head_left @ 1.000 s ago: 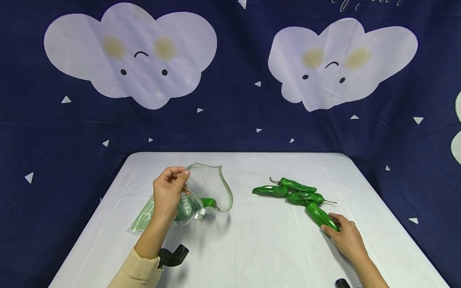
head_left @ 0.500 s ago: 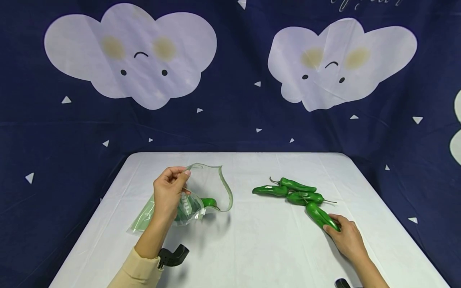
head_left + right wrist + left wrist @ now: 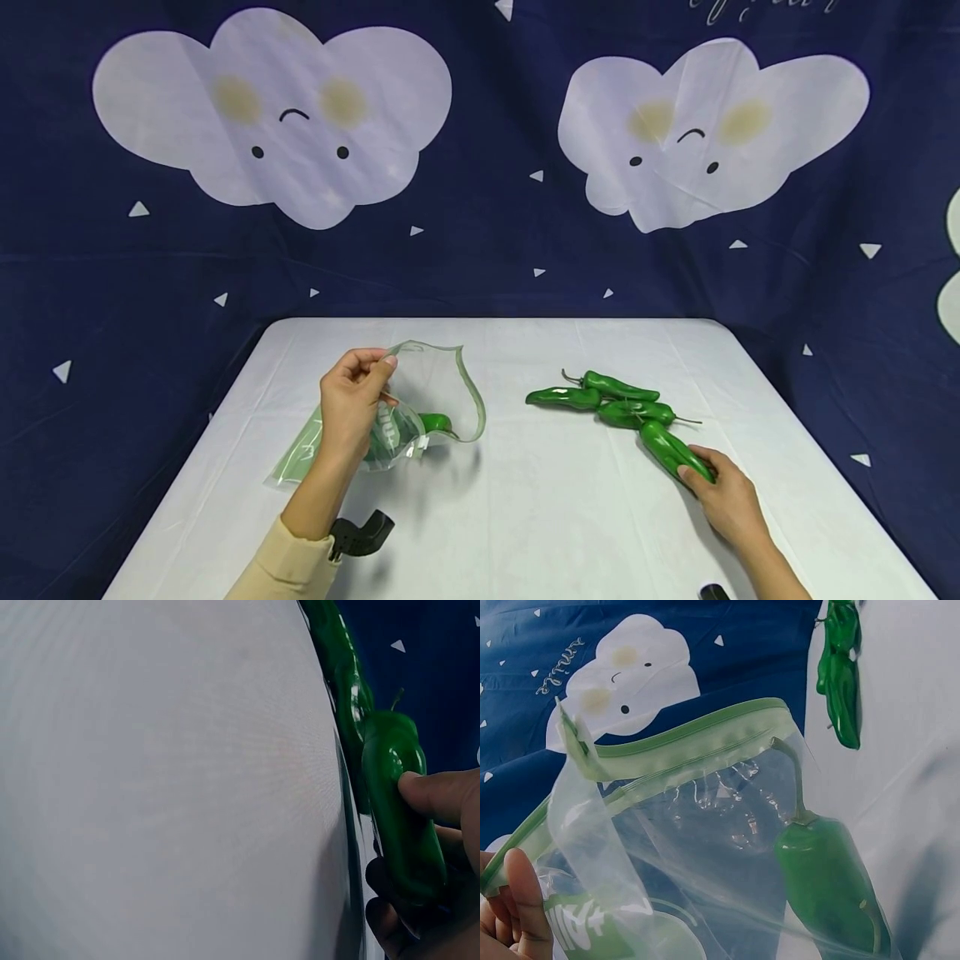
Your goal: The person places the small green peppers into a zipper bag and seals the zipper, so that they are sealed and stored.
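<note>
My left hand (image 3: 350, 404) pinches the rim of a clear zip bag (image 3: 300, 458) with a green zip strip, its mouth spread toward the right. Inside lies a green pepper (image 3: 825, 877), stem toward the opening; the left wrist view shows part of a second stem low beside it. On the right, my right hand (image 3: 727, 496) grips the near end of another green pepper (image 3: 671, 450), thumb on top and fingers underneath. That pepper's far end is close against a small group of green peppers (image 3: 633, 412); whether they touch is unclear.
A white-covered table (image 3: 525, 517) spans the space between both hands. Behind it hangs a dark blue cloth (image 3: 495, 250) with clouds and triangles. A black wrist mount (image 3: 362, 533) sits on the left forearm.
My right hand has shifted slightly right and nearer, drawing the gripped pepper a little along with it. The left hand and bag have stayed still.
</note>
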Tool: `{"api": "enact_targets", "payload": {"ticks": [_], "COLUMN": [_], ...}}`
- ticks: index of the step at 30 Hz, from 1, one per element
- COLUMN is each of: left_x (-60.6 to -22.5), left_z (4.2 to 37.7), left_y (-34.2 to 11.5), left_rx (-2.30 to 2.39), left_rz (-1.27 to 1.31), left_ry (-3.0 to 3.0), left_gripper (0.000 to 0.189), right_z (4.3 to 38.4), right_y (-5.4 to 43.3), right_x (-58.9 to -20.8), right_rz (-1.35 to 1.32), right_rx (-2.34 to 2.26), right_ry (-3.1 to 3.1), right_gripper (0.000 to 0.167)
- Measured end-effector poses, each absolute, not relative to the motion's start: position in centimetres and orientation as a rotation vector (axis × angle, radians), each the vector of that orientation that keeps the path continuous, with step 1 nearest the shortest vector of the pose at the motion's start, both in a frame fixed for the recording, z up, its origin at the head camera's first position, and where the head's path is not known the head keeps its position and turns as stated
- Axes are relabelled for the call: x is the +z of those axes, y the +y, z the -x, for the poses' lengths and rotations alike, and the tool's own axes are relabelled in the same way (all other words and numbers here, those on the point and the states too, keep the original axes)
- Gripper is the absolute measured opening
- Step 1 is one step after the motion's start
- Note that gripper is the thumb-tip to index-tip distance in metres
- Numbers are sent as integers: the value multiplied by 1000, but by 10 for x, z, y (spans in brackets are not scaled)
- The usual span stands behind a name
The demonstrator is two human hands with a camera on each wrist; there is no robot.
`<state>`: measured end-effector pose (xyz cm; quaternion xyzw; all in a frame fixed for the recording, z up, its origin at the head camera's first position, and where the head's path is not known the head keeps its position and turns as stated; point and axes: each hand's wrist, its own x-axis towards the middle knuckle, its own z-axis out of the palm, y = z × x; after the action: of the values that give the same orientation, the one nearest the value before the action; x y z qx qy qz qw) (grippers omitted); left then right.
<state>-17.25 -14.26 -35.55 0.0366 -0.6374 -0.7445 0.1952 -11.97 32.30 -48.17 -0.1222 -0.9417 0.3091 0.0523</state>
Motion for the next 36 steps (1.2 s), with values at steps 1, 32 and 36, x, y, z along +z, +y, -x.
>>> {"api": "enact_targets", "payload": {"ticks": [1,32,36], "left_x": [-356,-355,-355], "left_z": [172,172,172], "left_y": [-143,-143,-144], "left_rx": [-2087,-2093,-2090], "left_rz": [-104,-101,-106], "left_ry": [-1788,-1775,-1777], "left_gripper": [6,5,5], "right_z": [119,126,128], "right_y": [323,285,275], "right_x": [-482,-451,-445], "right_rz": [375,130,117], "right_rx": [942,928,968], "right_ry": [-2864,-2717,-2731], "right_gripper": [52,43,44]}}
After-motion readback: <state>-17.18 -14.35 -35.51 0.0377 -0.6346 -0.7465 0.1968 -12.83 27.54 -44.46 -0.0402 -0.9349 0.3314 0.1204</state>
